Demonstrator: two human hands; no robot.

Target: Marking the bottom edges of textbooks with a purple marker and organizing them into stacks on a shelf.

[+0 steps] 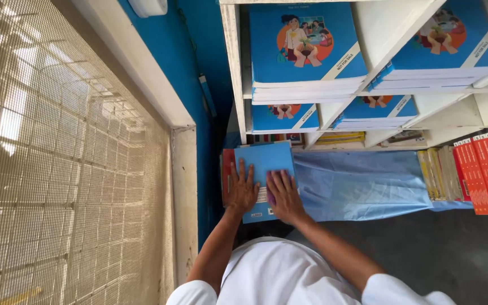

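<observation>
The blue book (264,164) lay on a low stack at the foot of the white shelves (232,68), just beside a blue plastic sheet (362,183). My left hand (242,189) pressed flat on it, fingers spread; my right hand (283,195) lay flat beside, gripping nothing. Red books (484,175) stood well apart.

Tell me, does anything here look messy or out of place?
Nothing looks damaged or spilled. The blue book under the left hand and right hand lies slightly skewed on the low stack. The blue plastic sheet beside it is wrinkled. The shelved blue books sit in tidy stacks.
</observation>
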